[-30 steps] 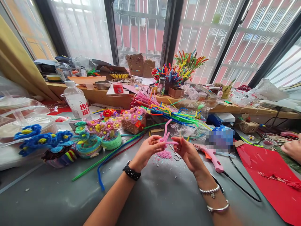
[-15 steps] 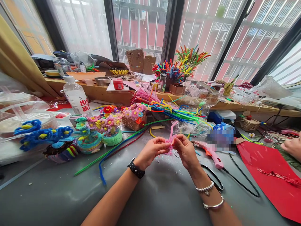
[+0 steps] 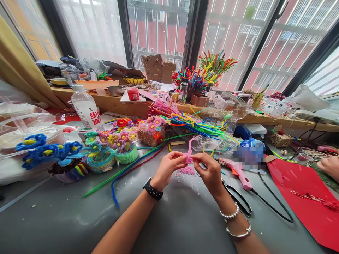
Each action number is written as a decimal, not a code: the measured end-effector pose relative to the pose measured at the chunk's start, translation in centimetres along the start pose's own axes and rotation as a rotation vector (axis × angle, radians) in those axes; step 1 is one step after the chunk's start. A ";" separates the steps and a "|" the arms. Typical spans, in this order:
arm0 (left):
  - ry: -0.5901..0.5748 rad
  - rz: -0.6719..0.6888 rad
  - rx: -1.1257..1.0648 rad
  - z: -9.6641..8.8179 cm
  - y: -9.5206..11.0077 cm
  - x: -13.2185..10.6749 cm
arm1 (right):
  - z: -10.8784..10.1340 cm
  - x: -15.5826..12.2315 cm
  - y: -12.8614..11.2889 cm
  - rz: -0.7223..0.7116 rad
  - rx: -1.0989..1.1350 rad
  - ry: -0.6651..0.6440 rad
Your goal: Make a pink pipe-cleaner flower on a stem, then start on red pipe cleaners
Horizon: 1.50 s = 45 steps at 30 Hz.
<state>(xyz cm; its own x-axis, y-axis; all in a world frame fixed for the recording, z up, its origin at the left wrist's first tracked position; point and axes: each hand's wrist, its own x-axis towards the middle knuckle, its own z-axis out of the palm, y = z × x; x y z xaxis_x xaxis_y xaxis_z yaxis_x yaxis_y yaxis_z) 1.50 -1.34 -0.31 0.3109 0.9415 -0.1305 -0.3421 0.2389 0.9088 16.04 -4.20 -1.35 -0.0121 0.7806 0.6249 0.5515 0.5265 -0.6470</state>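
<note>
Left hand [image 3: 169, 169], right hand [image 3: 210, 171], pink pipe cleaner [image 3: 189, 151] between fingertips (end upward)

One left hand [image 3: 169, 169], one right hand [image 3: 211, 173], one co-worker's hand [image 3: 329, 167]; one pink fuzzy piece [image 3: 189, 150], one watch [image 3: 153, 189], two bracelets [image 3: 233, 214]; one corded glue gun [image 3: 240, 176], four visible containers of fuzzy flowers [image 3: 126, 155], one red-lettered bottle [image 3: 86, 109], one red jar [image 3: 133, 94].

The pink stem [image 3: 190, 146] looks fuzzy and matt, as do the blue flowers [image 3: 50, 153]. The table [image 3: 182, 218] is smooth with a dull sheen, the bottle [image 3: 82, 106] clear plastic, the glue gun [image 3: 243, 179] glossy plastic, the bracelets [image 3: 230, 216] polished metal, the bowl [image 3: 116, 91] metal, the red sheet [image 3: 293, 181] smooth and paper-like.
</note>
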 end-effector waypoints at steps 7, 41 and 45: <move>-0.014 -0.006 0.011 0.2 0.1 -0.2 | 0.0 -0.2 0.3 -0.174 -0.230 -0.026; 0.255 0.361 0.130 -1.0 0.4 0.9 | -1.8 0.6 2.1 0.560 -0.766 -0.520; 0.333 0.555 0.340 -0.8 0.2 0.8 | -1.1 0.3 1.7 0.553 -0.862 -0.559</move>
<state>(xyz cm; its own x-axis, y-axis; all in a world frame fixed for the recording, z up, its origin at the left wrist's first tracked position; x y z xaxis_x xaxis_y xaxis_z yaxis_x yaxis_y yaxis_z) 1.03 -0.33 -0.56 -0.1332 0.9376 0.3211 -0.0597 -0.3310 0.9417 17.86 -3.44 -1.78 0.1596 0.9849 -0.0675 0.9779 -0.1671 -0.1259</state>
